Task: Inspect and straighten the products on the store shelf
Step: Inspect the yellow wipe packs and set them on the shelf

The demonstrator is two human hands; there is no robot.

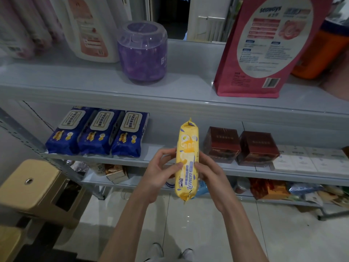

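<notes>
**Squarely in both hands: the lemon packet**

Plainly the yellow lemon packet (187, 161) was in the air, held upright in front of the middle shelf (132, 160) with its printed face toward the camera. The left hand (160, 173) pinched its left edge at mid-length, thumb on the front and fingers curled round behind. The right hand (211, 174) did the same on the other edge. Behind it lay a bare stretch of shelf between three blue wipe packs (94, 133) and two dark red boxes (239, 146), and that gap looked its likely home.

As to handling, I judged it light: a long thin-film wrapper with crimped ends, probably biscuits inside, though the small print was too blurred to be sure. Such film is slick, and the contents would break under a hard squeeze or a bend across the middle. A hold round the body near the centre suited it best, as the crimped ends would give poor purchase. Set down, it would want laying flat, since a narrow roll stood on end would tip.
</notes>
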